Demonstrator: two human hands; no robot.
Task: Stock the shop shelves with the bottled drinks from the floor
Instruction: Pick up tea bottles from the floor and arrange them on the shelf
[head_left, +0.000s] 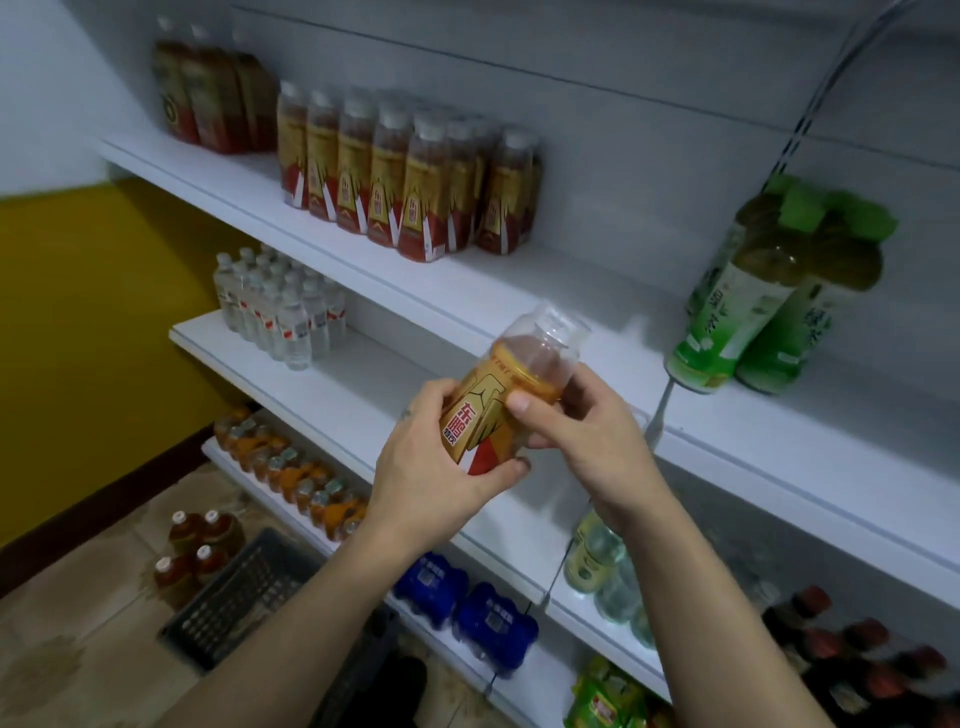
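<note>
Both my hands close on a small plastic bottle (488, 415), its glossy label gold above and red below with bold characters, a clear domed cap over an amber neck. My left hand (426, 467) wraps the lower half, fingers curled under the base. My right hand (587, 441) pinches the upper part, thumb pressed on the gold shoulder and fingers behind. The bottle tilts, cap toward the upper right, and is held in the air before the white, smooth-edged shelves (363, 270), well below the shelf where a shrink-wrapped block of matching gold-and-red bottles (405, 171) stands with white caps. Left of that block stand taller dark tea bottles (208, 98). At the right end of that shelf stand large green-labelled bottles (769, 291) with bright green caps, leaning in this wide view. One shelf lower, at the left, is a cluster of clear water bottles (280, 312). Beneath those runs a row of orange-labelled bottles (296, 467). My forearms hide part of the lower shelves, where blue wrapped packs (467, 608) and pale green glassy bottles (597, 561) show. Dark bottles with red caps (857, 660) are blurred at lower right. On the tiled floor sit a dark, slotted plastic basket (244, 592) and, just beside it, four brown bottles (197, 551) with white caps.
</note>
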